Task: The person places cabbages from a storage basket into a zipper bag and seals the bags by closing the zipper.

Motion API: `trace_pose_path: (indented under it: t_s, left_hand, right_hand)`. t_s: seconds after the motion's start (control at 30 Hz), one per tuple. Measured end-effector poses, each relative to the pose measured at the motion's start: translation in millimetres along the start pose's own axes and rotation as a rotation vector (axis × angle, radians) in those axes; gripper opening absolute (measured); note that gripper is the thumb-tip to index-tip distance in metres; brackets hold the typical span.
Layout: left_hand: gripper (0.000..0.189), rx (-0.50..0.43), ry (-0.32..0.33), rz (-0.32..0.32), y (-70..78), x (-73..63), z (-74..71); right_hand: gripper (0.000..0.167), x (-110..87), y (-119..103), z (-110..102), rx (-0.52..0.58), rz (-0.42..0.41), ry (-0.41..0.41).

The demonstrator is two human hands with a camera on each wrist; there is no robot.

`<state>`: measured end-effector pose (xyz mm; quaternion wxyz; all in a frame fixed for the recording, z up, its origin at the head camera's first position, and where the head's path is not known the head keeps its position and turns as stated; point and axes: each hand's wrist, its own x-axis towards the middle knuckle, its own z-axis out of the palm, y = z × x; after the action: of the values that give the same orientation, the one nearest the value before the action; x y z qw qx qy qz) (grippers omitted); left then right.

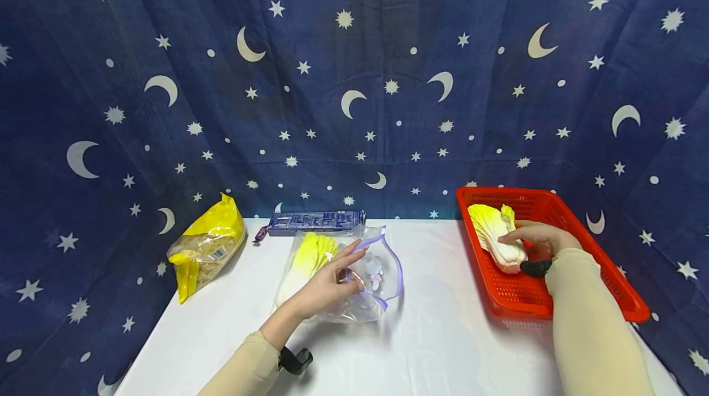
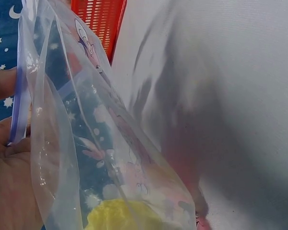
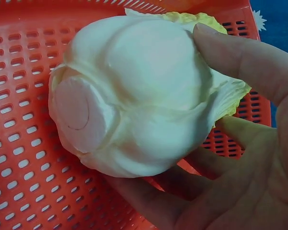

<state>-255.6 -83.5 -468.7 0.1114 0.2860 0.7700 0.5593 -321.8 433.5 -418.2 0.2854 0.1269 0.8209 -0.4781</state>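
Observation:
My right hand (image 1: 540, 239) grips a napa cabbage (image 1: 501, 248) over the red basket, thumb on one side and fingers curled beneath. In the right wrist view the cabbage's white cut base (image 3: 79, 112) faces the camera, its yellow leaf tips pointing away. My left hand (image 1: 332, 282) holds a clear zip bag (image 1: 340, 310) by its purple-edged mouth, which gapes toward the right. A second napa cabbage (image 1: 304, 260) with yellow leaves lies inside that bag. The left wrist view has the purple zip strip (image 2: 20, 96) between thumb and fingers.
The red perforated basket (image 1: 520, 303) stands at the table's right. At the left edge is a yellow and clear food bag (image 1: 207, 242). A dark blue box (image 1: 316, 222) lies along the back, near a small purple wrapped item (image 1: 261, 234). A star-patterned curtain (image 1: 388, 125) hangs behind the white table (image 1: 432, 347).

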Motion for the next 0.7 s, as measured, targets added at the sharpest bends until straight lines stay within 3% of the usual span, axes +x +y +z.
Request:
trace_pose_path:
  t_s: [0.5, 0.7]
  left_hand:
    - [0.071, -0.014, 0.002, -0.017, 2.7, 0.1, 1.5]
    - [0.072, -0.012, 0.013, -0.024, 4.3, 0.2, 1.8]
  right_hand:
    - [0.111, -2.3, -0.8, 5.1, -0.108, -0.008, 0.041]
    - [0.107, -0.7, -2.6, 8.3, -0.172, -0.059, 0.044]
